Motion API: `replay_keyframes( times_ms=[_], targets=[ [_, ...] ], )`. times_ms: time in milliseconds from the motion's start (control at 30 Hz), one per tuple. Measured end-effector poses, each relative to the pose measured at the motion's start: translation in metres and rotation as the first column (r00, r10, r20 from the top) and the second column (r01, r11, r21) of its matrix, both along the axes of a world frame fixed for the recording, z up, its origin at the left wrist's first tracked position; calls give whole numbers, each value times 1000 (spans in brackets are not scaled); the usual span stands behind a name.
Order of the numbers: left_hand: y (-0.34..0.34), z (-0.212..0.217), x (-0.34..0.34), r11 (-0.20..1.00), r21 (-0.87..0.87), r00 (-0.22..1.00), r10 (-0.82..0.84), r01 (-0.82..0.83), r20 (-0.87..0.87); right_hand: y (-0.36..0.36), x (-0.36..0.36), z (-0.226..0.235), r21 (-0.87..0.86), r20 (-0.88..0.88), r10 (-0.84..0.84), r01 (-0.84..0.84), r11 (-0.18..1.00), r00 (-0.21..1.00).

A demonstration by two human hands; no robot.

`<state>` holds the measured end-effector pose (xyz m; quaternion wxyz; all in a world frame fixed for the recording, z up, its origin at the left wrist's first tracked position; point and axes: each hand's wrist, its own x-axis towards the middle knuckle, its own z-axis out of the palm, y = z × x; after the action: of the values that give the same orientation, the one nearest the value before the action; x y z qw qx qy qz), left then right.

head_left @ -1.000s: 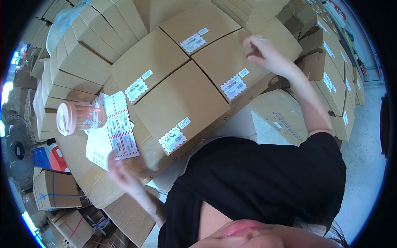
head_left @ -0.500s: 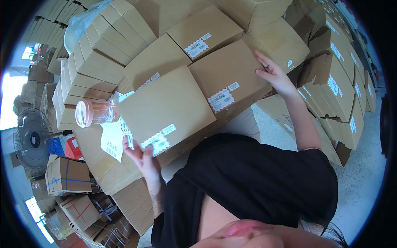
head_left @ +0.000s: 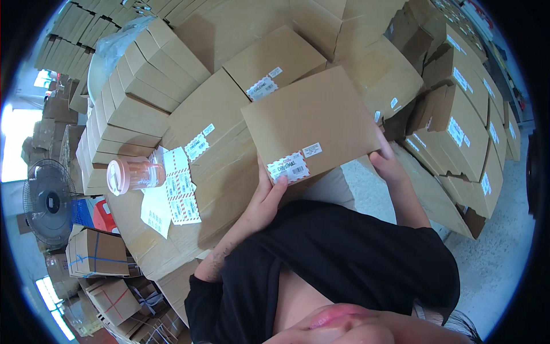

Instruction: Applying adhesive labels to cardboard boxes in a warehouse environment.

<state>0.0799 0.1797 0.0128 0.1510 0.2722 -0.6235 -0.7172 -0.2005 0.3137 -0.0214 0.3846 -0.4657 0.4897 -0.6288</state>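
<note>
A flat brown cardboard box (head_left: 312,117) with a red-and-blue-edged label on its near left corner is held tilted before me. My left hand (head_left: 266,198) grips that corner, thumb on the label and fingers underneath. My right hand (head_left: 388,160) closes on the box's right edge, its fingers partly hidden. Two similar labelled boxes lie beyond it, a left box (head_left: 209,117) and a far box (head_left: 278,57). Whether another box lies under the held one, I cannot tell. Sheets of labels (head_left: 182,189) lie left of my left hand.
A pink lidded cup (head_left: 134,175) stands by the label sheets on the cardboard-covered table (head_left: 152,246). A row of boxes (head_left: 129,100) lines the left side. Labelled boxes are stacked (head_left: 467,123) at the right. A fan (head_left: 48,200) is at the far left.
The box at my left hand has moved rightward, over the place of the front right box. My left hand went with it; my right hand came down to its right edge. The label sheets are uncovered.
</note>
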Motion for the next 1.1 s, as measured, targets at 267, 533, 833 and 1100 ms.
replay_keyframes(
  times_ms=[267,533,833,1100],
  targets=[
    [-89,73,-75,926,239,872,361,-293,-331,-126,-27,79,-261,63,-190,200,944,980],
    [-148,22,-97,784,487,863,492,-385,-110,-213,-66,13,20,-74,-319,322,947,945],
    [-155,50,-102,792,501,903,427,-348,-47,-206,-58,9,54,24,-330,328,943,944],
    [-142,88,-80,870,338,839,459,-359,-291,-173,-22,81,-127,-43,-295,288,949,955]
  ],
)
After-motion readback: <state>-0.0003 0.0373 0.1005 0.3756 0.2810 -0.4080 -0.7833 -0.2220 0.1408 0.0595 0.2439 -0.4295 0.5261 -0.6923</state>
